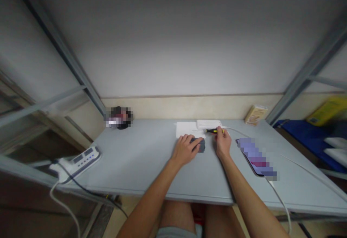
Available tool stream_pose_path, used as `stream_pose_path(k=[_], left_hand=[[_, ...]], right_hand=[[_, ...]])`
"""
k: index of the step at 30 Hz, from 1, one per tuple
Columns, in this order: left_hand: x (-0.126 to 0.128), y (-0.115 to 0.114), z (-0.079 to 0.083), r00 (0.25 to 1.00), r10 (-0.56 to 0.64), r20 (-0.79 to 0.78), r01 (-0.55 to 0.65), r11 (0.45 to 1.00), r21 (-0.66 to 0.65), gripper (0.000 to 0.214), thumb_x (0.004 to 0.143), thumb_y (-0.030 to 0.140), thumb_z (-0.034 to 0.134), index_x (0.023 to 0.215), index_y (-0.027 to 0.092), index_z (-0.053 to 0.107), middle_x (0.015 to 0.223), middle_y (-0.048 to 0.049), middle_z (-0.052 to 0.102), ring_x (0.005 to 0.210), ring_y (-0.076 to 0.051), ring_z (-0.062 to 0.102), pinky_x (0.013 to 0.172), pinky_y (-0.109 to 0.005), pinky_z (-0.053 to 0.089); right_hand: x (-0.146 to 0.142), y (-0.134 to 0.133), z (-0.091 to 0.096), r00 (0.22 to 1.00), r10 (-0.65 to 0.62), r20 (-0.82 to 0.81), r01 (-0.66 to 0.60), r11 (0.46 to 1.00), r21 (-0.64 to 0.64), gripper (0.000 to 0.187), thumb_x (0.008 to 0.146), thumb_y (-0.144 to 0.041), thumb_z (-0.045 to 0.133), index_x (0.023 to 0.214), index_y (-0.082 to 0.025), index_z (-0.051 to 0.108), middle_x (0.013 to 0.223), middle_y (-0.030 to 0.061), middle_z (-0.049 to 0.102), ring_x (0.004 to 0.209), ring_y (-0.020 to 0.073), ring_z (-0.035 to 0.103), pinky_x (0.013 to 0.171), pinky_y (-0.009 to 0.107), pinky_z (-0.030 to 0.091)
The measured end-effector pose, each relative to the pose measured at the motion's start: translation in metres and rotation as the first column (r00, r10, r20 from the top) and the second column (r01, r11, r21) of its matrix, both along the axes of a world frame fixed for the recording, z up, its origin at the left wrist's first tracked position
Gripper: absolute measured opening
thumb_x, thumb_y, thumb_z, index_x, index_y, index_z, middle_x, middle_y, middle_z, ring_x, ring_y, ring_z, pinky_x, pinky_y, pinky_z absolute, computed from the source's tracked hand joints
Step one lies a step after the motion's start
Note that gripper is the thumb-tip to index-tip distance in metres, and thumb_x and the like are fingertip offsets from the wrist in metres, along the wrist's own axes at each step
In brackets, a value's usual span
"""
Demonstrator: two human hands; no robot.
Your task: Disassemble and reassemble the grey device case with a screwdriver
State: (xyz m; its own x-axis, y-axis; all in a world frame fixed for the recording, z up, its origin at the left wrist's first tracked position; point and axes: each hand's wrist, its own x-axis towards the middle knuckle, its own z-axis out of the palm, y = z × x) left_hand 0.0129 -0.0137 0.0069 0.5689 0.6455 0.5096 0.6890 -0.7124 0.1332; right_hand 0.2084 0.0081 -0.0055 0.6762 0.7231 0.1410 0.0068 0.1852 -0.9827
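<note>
My left hand (186, 148) lies on the grey table (146, 158) with its fingers closed over a small dark grey block (200, 145). Just to its right, my right hand (222, 141) grips a screwdriver (213, 131) with a yellow and black handle, its thin shaft pointing left. The shaft lies above a white sheet of paper (185, 128). A flat white box (208, 123) sits right behind the screwdriver.
A blurred-out phone (256, 157) with a white cable lies right of my right hand. A white power strip (77, 160) sits at the left table edge, a blurred dark object (119, 117) at the back left, a tan box (255, 114) against the wall. Metal frame posts flank the table.
</note>
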Motion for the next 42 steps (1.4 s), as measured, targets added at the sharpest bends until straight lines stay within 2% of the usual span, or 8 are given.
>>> stream_pose_path(k=[4,11,20,24,26,30,34,42], left_hand=[[0.002,0.012,0.000,1.000,-0.005,-0.003,0.005,0.998,-0.065,0.034,0.104,0.037,0.045,0.133,0.032,0.061,0.108,-0.0057,0.064,0.100,-0.022,0.057,0.088,-0.036,0.047],[0.006,0.025,-0.008,0.998,-0.015,0.069,0.028,0.982,-0.186,0.030,0.104,0.036,0.046,0.122,0.027,0.068,0.101,-0.0058,0.067,0.098,-0.022,0.057,0.089,-0.036,0.048],[0.011,0.031,-0.017,0.984,0.068,0.165,-0.010,0.945,-0.326,0.022,0.099,0.029,0.055,0.109,0.025,0.074,0.100,-0.0057,0.068,0.101,-0.023,0.059,0.092,-0.039,0.046],[0.008,0.035,-0.020,0.976,-0.002,0.217,0.077,0.939,-0.336,0.025,0.100,0.026,0.051,0.103,0.022,0.075,0.095,-0.0060,0.070,0.097,-0.022,0.060,0.092,-0.037,0.047],[0.006,0.036,-0.023,0.955,-0.009,0.298,0.116,0.932,-0.344,0.030,0.102,0.027,0.045,0.101,0.021,0.075,0.094,-0.0061,0.071,0.096,-0.021,0.061,0.092,-0.036,0.048],[0.000,0.034,-0.028,0.849,0.089,0.520,0.118,0.929,-0.350,0.037,0.105,0.028,0.038,0.099,0.020,0.073,0.099,-0.0066,0.071,0.100,-0.020,0.064,0.094,-0.034,0.049],[-0.007,0.031,-0.028,0.778,0.136,0.614,0.076,0.949,-0.306,0.037,0.105,0.029,0.037,0.094,0.020,0.071,0.097,-0.0061,0.071,0.098,-0.019,0.064,0.092,-0.034,0.049],[-0.010,0.029,-0.026,0.818,0.149,0.555,0.022,0.957,-0.289,0.034,0.104,0.024,0.038,0.093,0.020,0.071,0.096,-0.0059,0.070,0.097,-0.019,0.063,0.092,-0.035,0.049]], right_hand=[[-0.001,0.000,0.001,1.000,-0.012,-0.012,0.012,1.000,0.008,0.066,0.070,-0.081,0.062,0.080,-0.017,0.062,0.049,-0.0073,0.045,0.047,0.0098,0.035,0.047,0.026,0.026],[-0.001,0.000,0.000,1.000,-0.014,-0.018,0.013,1.000,-0.020,0.066,0.069,-0.080,0.062,0.083,-0.016,0.063,0.052,-0.0053,0.050,0.049,0.0104,0.037,0.048,0.026,0.027],[0.001,0.002,-0.002,0.999,-0.027,-0.026,0.027,0.999,-0.019,0.069,0.067,-0.082,0.062,0.085,-0.016,0.065,0.051,-0.0066,0.045,0.050,0.0112,0.037,0.048,0.026,0.028],[0.002,0.002,-0.004,1.000,-0.021,-0.005,0.021,1.000,-0.014,0.069,0.069,-0.082,0.061,0.085,-0.016,0.065,0.051,-0.0064,0.045,0.051,0.0119,0.037,0.050,0.027,0.028],[0.003,0.003,-0.007,1.000,-0.023,-0.003,0.023,1.000,-0.005,0.067,0.070,-0.082,0.060,0.084,-0.016,0.065,0.052,-0.0065,0.045,0.051,0.0118,0.037,0.051,0.027,0.028],[0.003,0.004,-0.009,1.000,-0.029,-0.007,0.029,1.000,0.007,0.065,0.071,-0.080,0.061,0.084,-0.017,0.064,0.053,-0.0064,0.046,0.051,0.0117,0.038,0.051,0.027,0.028],[0.002,0.003,-0.006,0.999,-0.028,-0.029,0.028,1.000,0.002,0.066,0.068,-0.081,0.062,0.081,-0.017,0.063,0.052,-0.0065,0.046,0.051,0.0114,0.037,0.049,0.027,0.026],[0.001,-0.001,-0.002,0.999,-0.009,-0.051,0.010,1.000,0.009,0.064,0.070,-0.079,0.063,0.084,-0.017,0.062,0.053,-0.0068,0.046,0.049,0.0101,0.035,0.048,0.026,0.025]])
